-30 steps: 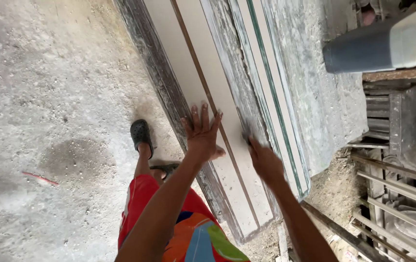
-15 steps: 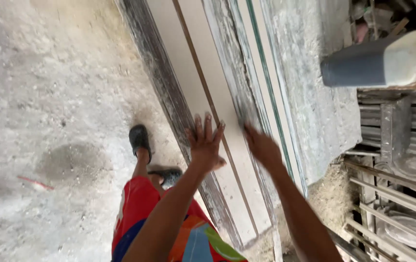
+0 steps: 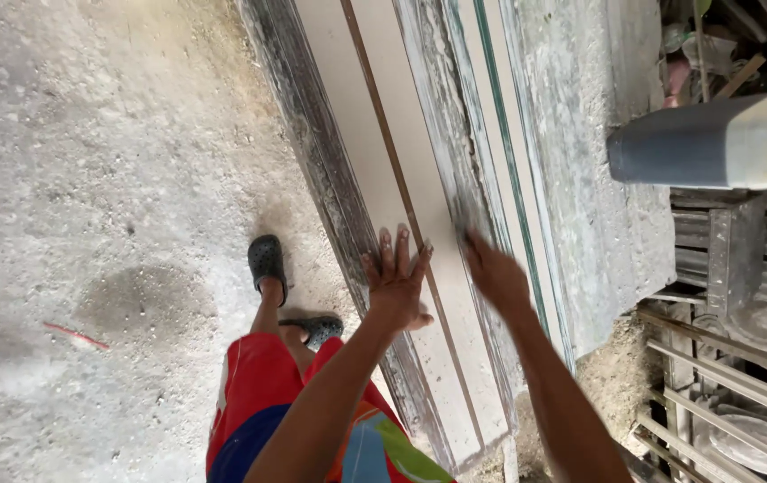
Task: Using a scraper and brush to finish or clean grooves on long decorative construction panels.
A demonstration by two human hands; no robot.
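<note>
Left hand: I see my left hand [image 3: 397, 284] laid flat with fingers spread apart on the pale board [image 3: 381, 170], palm against its face near the lower end. It grips nothing; it only presses, I judge, to keep the leaning sheet steady.

Right hand: my right hand [image 3: 495, 273] is blurred. It lies against the weathered edge of the next board in the stack of boards [image 3: 482, 134], just beside the left hand. I cannot tell whether its fingers are curled round the edge or simply lying on it.

Pale board: it leans at the front of the stack, its lower corner down on the ground near my feet. A thin brown strip [image 3: 392, 179] runs along its length, right beside my left fingertips.

Stack: several flat sheets stand edge to edge behind the pale one, some with green edges, all tilted against the rough concrete wall [image 3: 589, 134], which is what holds them up.

Footing: my black clogs [image 3: 267, 264] stand on the concrete floor [image 3: 88, 179] just beside the stack's dark outer edge, close enough, I judge, to brace me.

Right side: metal racks [image 3: 732, 358] with round pans stand beyond the wall, and a grey and white pipe [image 3: 714, 143] juts in above them, well apart from both hands.
</note>
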